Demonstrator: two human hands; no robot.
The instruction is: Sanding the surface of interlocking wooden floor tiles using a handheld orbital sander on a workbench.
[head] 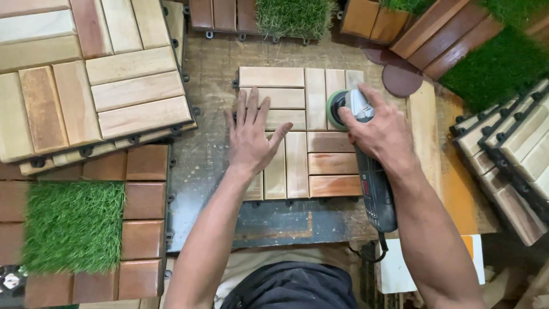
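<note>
A square wooden slat tile [297,166] lies flat on the worn workbench [211,171] in front of me. My left hand [251,134] rests palm down on the tile's left half, fingers spread. My right hand [380,131] grips the head of a dark power sander [374,189]. Its round green-rimmed pad [336,110] sits on the tile's upper right slats. The sander's body runs back along my right forearm, and its cord hangs off the bench edge.
A stack of pale wooden tiles [86,86] stands at the left, above reddish tiles and an artificial grass square [71,226]. More tiles [514,160] lean at the right. Grass pieces [294,17] and round brown sanding discs [400,77] lie at the back.
</note>
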